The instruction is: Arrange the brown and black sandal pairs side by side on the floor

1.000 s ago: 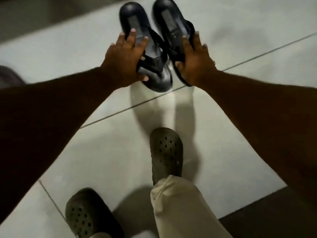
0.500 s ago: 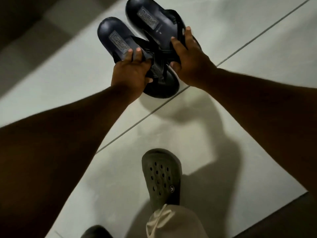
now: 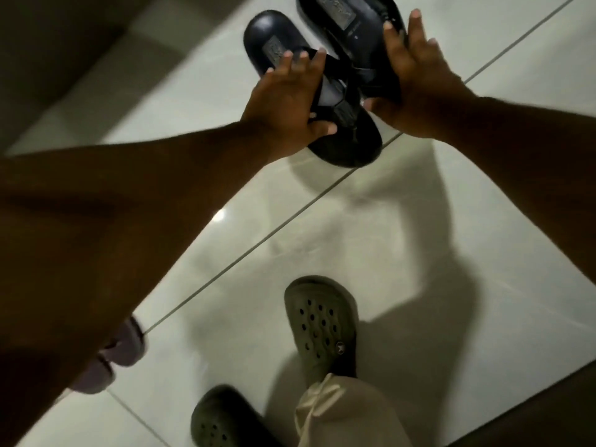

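Observation:
Two black sandals lie close together, heels pointing away from me. My left hand [image 3: 287, 104] grips the left black sandal [image 3: 274, 37] across its strap, fingers spread on top and thumb under the edge. My right hand [image 3: 416, 75] clasps the right black sandal [image 3: 348, 17] along its outer side. I cannot tell whether the soles touch the tiled floor [image 3: 419, 269]. A brown sandal [image 3: 124, 346] lies at the lower left, mostly hidden behind my left forearm.
My own feet in olive-green clogs stand below: one clog [image 3: 322, 321] in the middle, the other clog [image 3: 222, 421] at the bottom edge, with a beige trouser leg [image 3: 342, 414]. A dark strip of floor [image 3: 532, 414] borders the tiles at the lower right.
The black sandals have shifted right and up in view with both hands on them. My left fingers have spread wider. The brown sandal has come into view at the lower left.

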Motion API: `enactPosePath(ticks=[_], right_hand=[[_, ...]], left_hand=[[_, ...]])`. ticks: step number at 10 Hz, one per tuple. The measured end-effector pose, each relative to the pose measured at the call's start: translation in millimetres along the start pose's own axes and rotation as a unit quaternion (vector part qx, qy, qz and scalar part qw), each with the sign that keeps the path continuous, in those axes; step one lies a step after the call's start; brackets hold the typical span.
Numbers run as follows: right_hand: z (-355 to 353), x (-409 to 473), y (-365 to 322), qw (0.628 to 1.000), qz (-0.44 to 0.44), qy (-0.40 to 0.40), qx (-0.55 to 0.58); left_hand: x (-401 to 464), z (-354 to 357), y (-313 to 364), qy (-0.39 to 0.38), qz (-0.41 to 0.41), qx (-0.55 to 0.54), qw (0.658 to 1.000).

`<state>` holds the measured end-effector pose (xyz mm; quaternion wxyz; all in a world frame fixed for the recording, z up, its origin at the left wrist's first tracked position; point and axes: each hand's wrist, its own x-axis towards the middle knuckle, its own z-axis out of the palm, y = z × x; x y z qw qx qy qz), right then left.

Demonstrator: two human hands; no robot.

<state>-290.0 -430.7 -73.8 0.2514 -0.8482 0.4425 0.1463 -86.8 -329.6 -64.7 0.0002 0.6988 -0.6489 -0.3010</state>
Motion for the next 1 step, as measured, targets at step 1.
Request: enactPosePath(ticks=[1], right_hand=[[-4.9,-12.0,-17.2,1.000,-0.002,0.018,-0.007]], left_hand=[[-30.1,-14.6,-20.8,0.042,-0.030,-0.016,0.999]])
